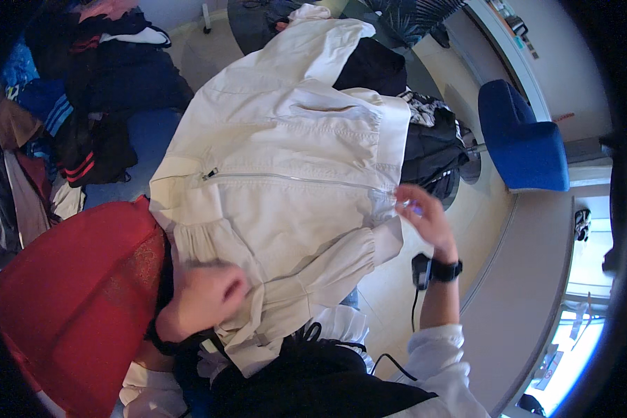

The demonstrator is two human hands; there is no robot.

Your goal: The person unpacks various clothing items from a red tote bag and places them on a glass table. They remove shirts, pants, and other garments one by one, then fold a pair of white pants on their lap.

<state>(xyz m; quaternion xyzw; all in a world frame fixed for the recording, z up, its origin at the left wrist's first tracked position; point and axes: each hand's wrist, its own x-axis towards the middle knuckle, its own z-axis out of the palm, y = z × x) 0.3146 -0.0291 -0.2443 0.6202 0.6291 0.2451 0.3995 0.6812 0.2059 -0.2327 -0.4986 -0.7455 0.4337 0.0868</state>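
Observation:
A cream zip-up jacket lies spread out before me, its front zipper running across the middle and its pull near the collar end. One sleeve stretches away at the top; the other is folded toward me across the near side. My left hand, blurred, is curled above the jacket's near collar and sleeve area. Whether it grips cloth is unclear. At the jacket's hem, by the zipper's lower end, is my right hand, with fingertips at the fabric edge. Blur hides whether they pinch it.
A red cloth lies at the left, close to my left arm. Piled dark and coloured clothes fill the upper left. Black garments lie beyond the hem. A blue chair stands at the right. A cabled black device is beside my right wrist.

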